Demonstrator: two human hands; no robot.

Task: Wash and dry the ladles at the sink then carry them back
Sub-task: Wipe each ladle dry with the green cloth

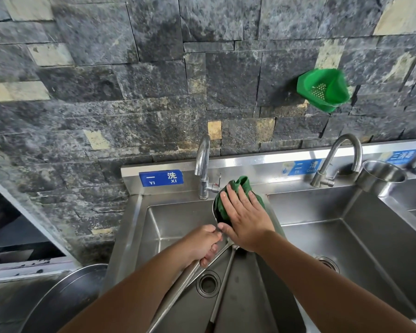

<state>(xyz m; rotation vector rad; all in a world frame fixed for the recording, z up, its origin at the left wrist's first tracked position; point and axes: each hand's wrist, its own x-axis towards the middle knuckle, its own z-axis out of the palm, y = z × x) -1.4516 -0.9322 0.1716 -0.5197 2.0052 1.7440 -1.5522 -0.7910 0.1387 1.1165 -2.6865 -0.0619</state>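
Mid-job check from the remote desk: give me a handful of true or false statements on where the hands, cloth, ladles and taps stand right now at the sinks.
1. The right hand presses a green cloth onto a ladle bowl with straight fingers. True.
2. The left hand is idle, holding nothing. False: it grips the ladle handles.
3. Water runs from the left faucet. False: no stream shows.
4. The work is over the left basin, marked by a blue label. True.
5. The green strainer basket lies in the right basin. False: it hangs on the stone wall.
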